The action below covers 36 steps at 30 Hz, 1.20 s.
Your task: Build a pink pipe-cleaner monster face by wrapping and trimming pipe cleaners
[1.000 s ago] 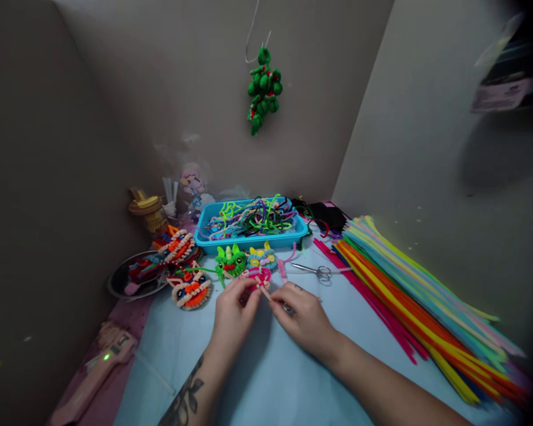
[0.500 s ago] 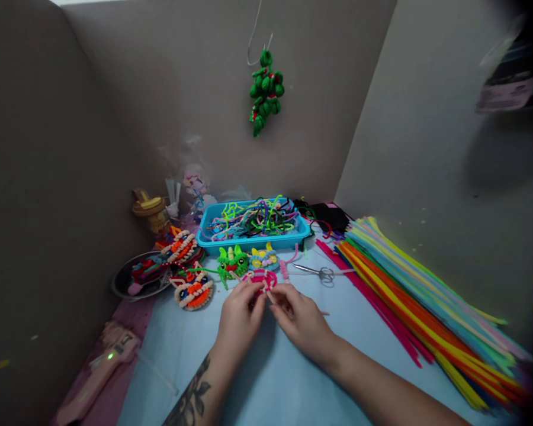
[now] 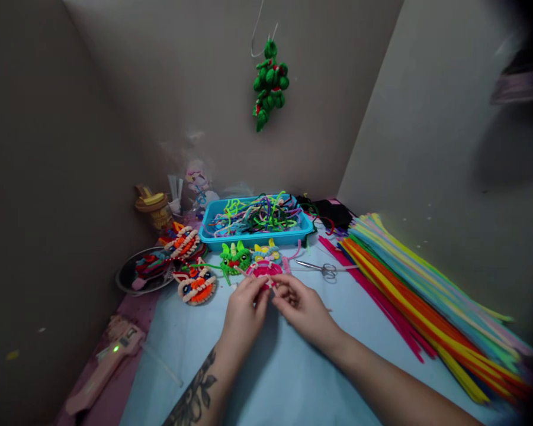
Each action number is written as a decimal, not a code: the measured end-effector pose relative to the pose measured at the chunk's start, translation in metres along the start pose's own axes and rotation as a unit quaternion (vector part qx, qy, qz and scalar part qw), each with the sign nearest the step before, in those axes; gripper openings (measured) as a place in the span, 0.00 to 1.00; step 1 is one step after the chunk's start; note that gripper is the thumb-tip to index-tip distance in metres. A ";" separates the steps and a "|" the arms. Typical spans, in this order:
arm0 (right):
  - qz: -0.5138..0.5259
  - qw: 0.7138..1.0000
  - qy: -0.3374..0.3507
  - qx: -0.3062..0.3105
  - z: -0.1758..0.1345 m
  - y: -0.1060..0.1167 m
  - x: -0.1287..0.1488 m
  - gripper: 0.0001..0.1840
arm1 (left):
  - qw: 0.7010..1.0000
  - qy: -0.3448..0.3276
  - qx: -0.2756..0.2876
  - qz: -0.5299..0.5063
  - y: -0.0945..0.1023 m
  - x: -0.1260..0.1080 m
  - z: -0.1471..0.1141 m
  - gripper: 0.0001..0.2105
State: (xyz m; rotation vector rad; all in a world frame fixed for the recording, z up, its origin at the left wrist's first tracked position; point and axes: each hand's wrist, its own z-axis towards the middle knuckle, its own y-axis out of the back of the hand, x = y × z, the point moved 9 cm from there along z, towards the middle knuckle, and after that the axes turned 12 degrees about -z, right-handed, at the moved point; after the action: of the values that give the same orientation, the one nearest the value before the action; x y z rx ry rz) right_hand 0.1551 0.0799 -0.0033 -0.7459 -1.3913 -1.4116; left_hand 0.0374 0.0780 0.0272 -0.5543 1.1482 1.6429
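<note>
Between my two hands is a bright pink and pale pink pipe-cleaner piece, its near side covered by my fingers. My left hand is closed on its left edge. My right hand pinches a pale pink stem at its right side, and the fingertips of both hands almost meet. Just behind it lie a green pipe-cleaner face and a blue and yellow one. To the left rests an orange and cream face. Scissors lie to the right, beyond my right hand.
A blue tray of tangled pipe-cleaner scraps stands at the back. Long pipe cleaners lie in bundles on the right. A metal bowl and a pink glue gun are at left. A green braided ornament hangs on the wall.
The view has shifted slightly, so everything sits a little to the right and higher. My right fingers have shifted slightly on the pale stem; both hands keep hold of the pink piece.
</note>
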 end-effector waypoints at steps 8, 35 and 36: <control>0.092 0.995 0.001 0.045 0.002 -0.013 -0.003 0.20 | 1.000 0.007 -0.021 0.015 0.005 0.005 0.001 0.11; 0.052 0.998 -0.032 0.002 0.000 -0.007 -0.005 0.16 | 0.982 0.126 -0.064 -0.129 0.011 0.023 0.004 0.10; 0.045 0.999 -0.028 0.001 0.000 -0.006 -0.005 0.16 | 0.979 0.136 -0.061 -0.141 0.011 0.025 0.003 0.10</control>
State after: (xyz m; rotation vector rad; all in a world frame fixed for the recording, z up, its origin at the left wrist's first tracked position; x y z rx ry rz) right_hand 0.1508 0.0798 -0.0097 -0.8432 -1.3840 -1.3281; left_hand 0.0187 0.0925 0.0130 -0.9998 1.1090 1.4255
